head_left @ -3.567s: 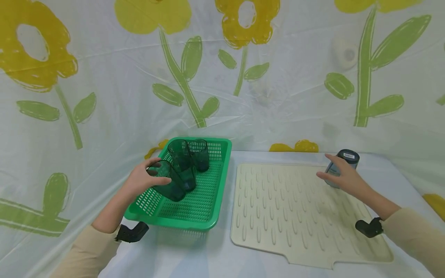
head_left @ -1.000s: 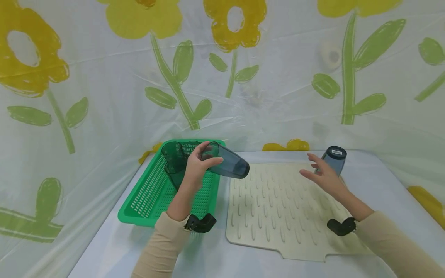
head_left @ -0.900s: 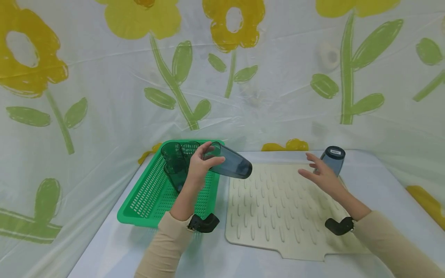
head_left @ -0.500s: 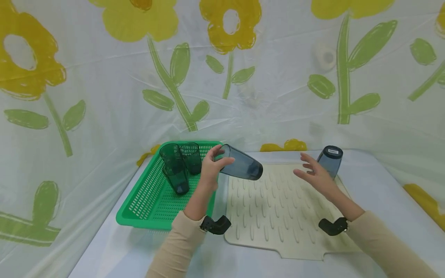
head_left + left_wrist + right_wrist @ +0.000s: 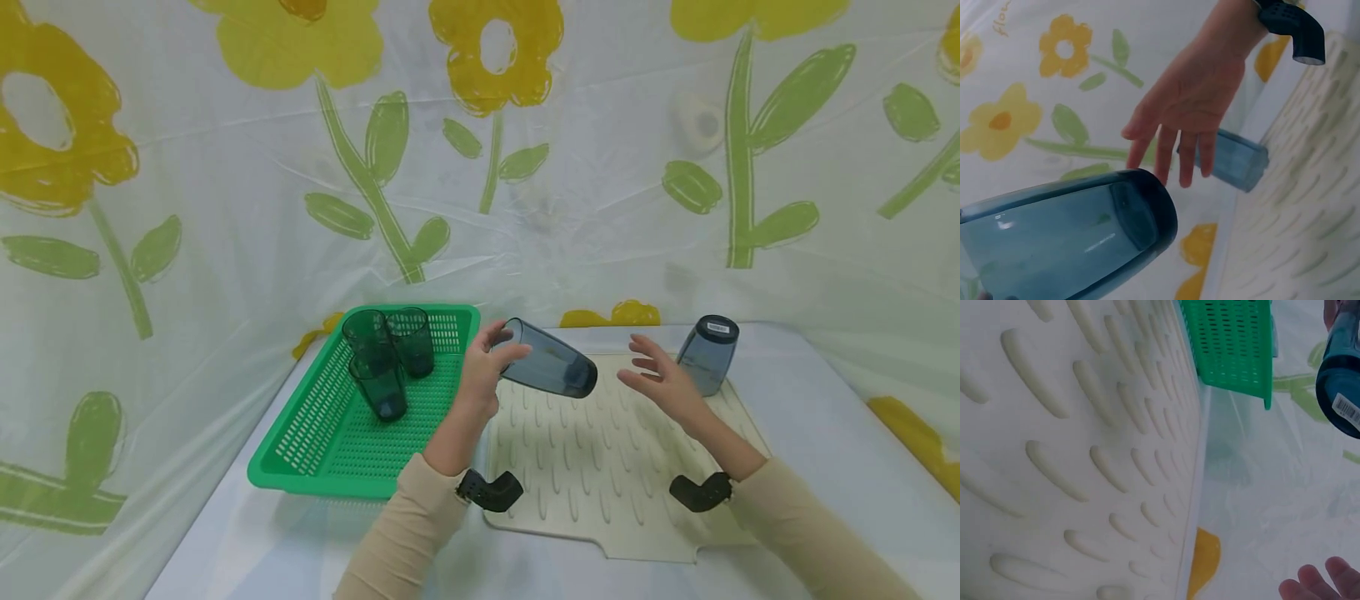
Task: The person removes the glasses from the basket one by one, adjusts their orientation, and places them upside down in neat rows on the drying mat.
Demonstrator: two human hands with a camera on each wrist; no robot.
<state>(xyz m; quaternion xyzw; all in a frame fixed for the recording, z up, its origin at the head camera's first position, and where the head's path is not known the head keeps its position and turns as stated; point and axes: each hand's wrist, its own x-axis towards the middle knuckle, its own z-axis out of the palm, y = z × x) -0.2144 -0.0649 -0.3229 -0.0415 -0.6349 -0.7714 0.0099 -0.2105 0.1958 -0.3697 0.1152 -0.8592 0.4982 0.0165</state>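
My left hand [image 5: 480, 375] grips a tinted blue-grey drinking glass [image 5: 551, 362] near its rim. The glass is tipped almost on its side above the cream ridged drying mat [image 5: 555, 467], its thick base pointing right. In the left wrist view this glass [image 5: 1066, 237] fills the lower left. My right hand [image 5: 667, 387] hovers over the mat with relaxed, spread fingers and holds nothing; its fingers point toward the glass's base. Behind it another glass [image 5: 708, 354] stands upside down at the mat's far right corner. Only fingertips [image 5: 1316, 584] of the right hand show in the right wrist view.
A green plastic basket [image 5: 341, 487] stands on the white table at left. Three more tinted glasses [image 5: 386, 392] lean together in its back half. A flower-print curtain [image 5: 585, 192] hangs close behind the table.
The left hand has lifted a glass out of the basket and carried it right over the mat. The right hand has drawn away from the upside-down glass and moved left.
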